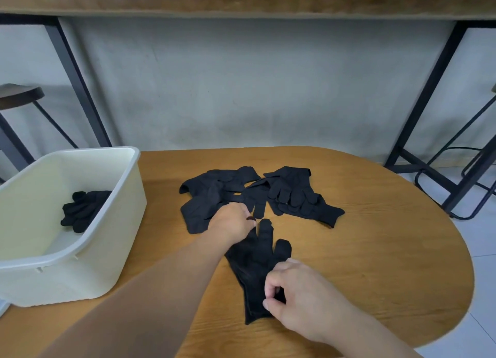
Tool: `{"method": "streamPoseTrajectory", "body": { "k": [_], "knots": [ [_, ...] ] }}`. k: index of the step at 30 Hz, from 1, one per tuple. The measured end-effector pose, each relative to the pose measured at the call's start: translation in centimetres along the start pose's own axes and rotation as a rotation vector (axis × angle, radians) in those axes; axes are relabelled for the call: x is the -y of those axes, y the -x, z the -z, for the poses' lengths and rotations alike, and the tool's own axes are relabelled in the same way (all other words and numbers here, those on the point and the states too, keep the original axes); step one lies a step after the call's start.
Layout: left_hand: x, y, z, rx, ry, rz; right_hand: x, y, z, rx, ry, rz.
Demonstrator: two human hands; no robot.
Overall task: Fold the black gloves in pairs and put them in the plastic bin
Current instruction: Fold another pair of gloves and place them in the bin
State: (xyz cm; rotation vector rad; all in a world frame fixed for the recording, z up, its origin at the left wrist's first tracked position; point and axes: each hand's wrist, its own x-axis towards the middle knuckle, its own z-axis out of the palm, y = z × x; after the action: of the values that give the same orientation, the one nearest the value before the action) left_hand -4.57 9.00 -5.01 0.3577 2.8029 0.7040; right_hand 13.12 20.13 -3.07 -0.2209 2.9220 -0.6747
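**One glove flat on the desk, a loose heap behind it**

A single black glove (255,263) lies flat on the wooden desk (375,250), fingers pointing away from the person. The right hand (298,296) pinches its cuff end with curled fingers. The left hand (232,221) reaches across to the near edge of the pile of black gloves (257,194) lying further back on the desk; its fingers curl at the pile, though what they grip cannot be told. To the left, the cream plastic bin (118,218) sits on the desk with a folded pair of gloves (83,210) inside.
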Motion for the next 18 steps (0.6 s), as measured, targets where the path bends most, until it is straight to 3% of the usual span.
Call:
{"method": "streamPoseTrajectory", "body": {
  "k": [5,9,11,16,18],
  "knots": [
    [1.1,-0.4,-0.3,-0.11,0.077,0.025,-0.3,-0.1,-0.1,0.01,-0.012,-0.004],
    [0.8,0.9,0.2,-0.226,0.096,-0.053,-0.1,-0.7,0.5,0.097,-0.032,-0.071],
    [0.4,2.5,0.6,-0.293,0.079,-0.141,-0.3,-1.2,1.5,0.126,-0.154,-0.16],
    [1.6,6.6,-0.5,-0.146,-0.02,-0.335,-2.4,-5.9,2.8,-0.19,-0.181,-0.397],
    [2.1,7.4,-1.1,-0.062,-0.052,-0.347,-2.9,-8.2,2.8,-0.216,-0.186,-0.472]
  ]
}}
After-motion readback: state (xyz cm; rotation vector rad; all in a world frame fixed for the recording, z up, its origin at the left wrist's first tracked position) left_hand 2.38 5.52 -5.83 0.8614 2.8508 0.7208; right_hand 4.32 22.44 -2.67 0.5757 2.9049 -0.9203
